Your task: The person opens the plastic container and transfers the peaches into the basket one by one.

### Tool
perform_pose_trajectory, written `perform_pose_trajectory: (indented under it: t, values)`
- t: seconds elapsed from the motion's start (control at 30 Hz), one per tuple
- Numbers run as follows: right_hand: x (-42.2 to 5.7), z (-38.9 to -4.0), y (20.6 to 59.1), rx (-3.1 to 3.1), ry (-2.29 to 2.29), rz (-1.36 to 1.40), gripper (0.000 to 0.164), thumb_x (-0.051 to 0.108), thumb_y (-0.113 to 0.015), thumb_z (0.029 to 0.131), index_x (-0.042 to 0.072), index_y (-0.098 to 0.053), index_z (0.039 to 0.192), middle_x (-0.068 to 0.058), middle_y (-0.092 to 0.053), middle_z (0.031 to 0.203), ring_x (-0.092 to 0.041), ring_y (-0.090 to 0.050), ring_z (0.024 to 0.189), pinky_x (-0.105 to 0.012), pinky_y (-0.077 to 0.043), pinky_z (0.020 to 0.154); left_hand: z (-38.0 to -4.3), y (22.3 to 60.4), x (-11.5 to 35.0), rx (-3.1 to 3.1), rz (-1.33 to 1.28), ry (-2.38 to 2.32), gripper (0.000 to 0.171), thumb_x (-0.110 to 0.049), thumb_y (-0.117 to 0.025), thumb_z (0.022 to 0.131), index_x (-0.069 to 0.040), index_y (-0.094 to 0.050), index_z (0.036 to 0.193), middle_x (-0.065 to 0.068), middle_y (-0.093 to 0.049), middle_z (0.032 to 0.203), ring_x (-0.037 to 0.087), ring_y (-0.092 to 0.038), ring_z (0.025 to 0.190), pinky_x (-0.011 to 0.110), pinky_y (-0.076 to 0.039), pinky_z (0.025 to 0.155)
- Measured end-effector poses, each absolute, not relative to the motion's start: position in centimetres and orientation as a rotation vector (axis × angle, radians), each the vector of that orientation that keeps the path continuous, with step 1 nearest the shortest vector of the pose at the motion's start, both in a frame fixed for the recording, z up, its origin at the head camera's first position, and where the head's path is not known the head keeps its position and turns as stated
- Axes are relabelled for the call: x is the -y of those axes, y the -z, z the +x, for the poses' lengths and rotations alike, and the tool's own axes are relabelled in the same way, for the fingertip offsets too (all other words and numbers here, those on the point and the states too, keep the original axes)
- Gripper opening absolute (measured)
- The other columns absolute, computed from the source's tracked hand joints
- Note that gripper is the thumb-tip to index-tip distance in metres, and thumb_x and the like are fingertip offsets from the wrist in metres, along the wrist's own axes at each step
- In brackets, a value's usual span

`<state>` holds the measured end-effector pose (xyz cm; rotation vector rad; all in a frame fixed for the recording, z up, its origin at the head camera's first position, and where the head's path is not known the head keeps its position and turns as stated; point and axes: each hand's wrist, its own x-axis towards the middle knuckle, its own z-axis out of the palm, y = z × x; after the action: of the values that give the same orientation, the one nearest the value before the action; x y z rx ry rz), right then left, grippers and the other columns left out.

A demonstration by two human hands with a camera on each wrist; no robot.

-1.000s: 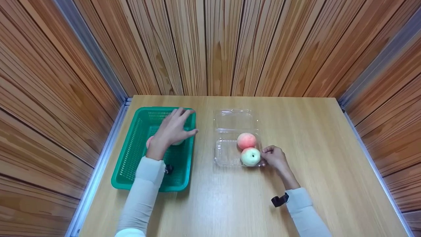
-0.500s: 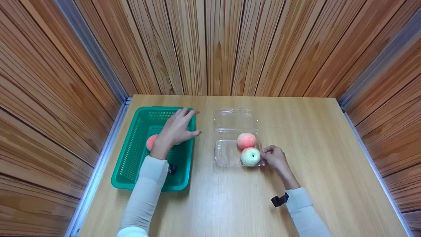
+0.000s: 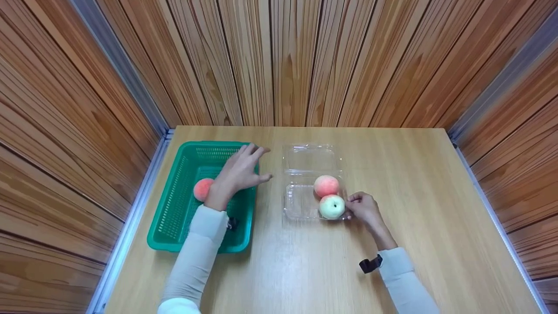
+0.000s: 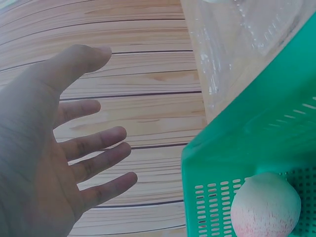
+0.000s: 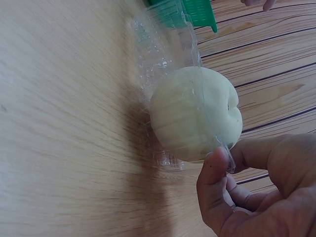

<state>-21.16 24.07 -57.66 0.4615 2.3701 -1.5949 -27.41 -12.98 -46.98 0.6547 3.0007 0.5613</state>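
Note:
My left hand (image 3: 241, 171) hovers over the right side of the green basket (image 3: 163, 218), fingers spread and holding nothing. In the basket, a pink peach (image 3: 202, 189) shows beside my wrist. A pale, pink-tinged peach (image 4: 265, 206) lies in the basket in the left wrist view. My right hand (image 3: 365, 210) pinches the rim of an open clear plastic clamshell box (image 5: 165, 47) between thumb and finger. Along the right side of its tray are a pink peach (image 3: 326, 186) and, nearer me, a pale peach (image 3: 332, 207) with a dark stem hollow.
The box's lid (image 3: 311, 158) lies folded back toward the far side of the wooden table (image 3: 418, 187). Wood-panelled walls (image 3: 290, 65) stand behind and at both sides. A dark strap device (image 3: 371, 264) sits at the right wrist.
My left hand has drifted right across the basket toward its right rim, still spread, uncovering more of the pink peach by the wrist. The right hand and the box stay put.

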Motion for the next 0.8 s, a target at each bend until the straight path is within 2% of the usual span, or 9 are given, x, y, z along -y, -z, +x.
perform_pose_trajectory:
  t: [0.23, 0.47, 0.8]
  values:
    - [-24.1, -21.3, 57.8, -2.368, 1.597, 0.465, 0.016, 0.007, -0.064, 0.102, -0.006, -0.06, 0.111, -0.005, -0.061, 0.084, -0.011, -0.064, 0.063, -0.028, -0.056, 0.062, -27.5, 47.2, 12.3, -2.999, 0.679, -0.541, 0.07, -0.047, -0.078, 0.093, -0.021, -0.053, 0.154, 0.009, -0.058, 0.142, 0.031, -0.054, 0.13, 0.053, -0.051, 0.112]
    - [-24.1, -21.3, 58.0, -2.414, 1.571, 0.463, 0.014, 0.007, -0.066, 0.099, -0.004, -0.062, 0.106, -0.001, -0.057, 0.08, -0.01, -0.06, 0.062, -0.023, -0.048, 0.058, -27.3, 47.0, 11.6, -2.973, 0.688, -0.55, 0.071, -0.049, -0.077, 0.094, -0.023, -0.052, 0.155, 0.009, -0.056, 0.147, 0.031, -0.053, 0.134, 0.055, -0.048, 0.116]
    - [-24.1, -21.3, 57.9, -2.4, 1.571, 0.47, 0.014, 0.005, -0.065, 0.099, -0.005, -0.062, 0.108, -0.002, -0.058, 0.081, -0.012, -0.06, 0.066, -0.027, -0.051, 0.062, -27.3, 47.0, 10.6, -2.952, 0.727, -0.52, 0.072, -0.049, -0.078, 0.094, -0.024, -0.051, 0.155, 0.011, -0.055, 0.15, 0.032, -0.052, 0.137, 0.057, -0.047, 0.117]
